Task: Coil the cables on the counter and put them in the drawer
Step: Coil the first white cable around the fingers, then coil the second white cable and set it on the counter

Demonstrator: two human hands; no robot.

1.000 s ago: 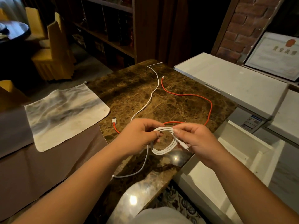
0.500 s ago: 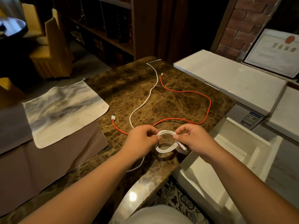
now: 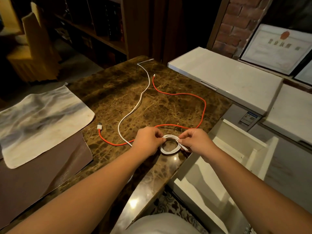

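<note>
White cable (image 3: pixel 169 144) coil pinched between both grips — left hand (image 3: pixel 148 141), right hand (image 3: pixel 195 141), fingers closed.

A single head-worn wide-angle view looks forward and steeply down from close above the counter (image 3: pixel 168 102), which fills the middle of the frame. Both forearms enter from the lower corners, the open drawer (image 3: pixel 233 149) sits at lower right, and shelves recede at upper left.

Cables (image 3: pixel 141 98) on counter (image 3: pixel 168 102), drawer (image 3: pixel 233 149) right.
</note>
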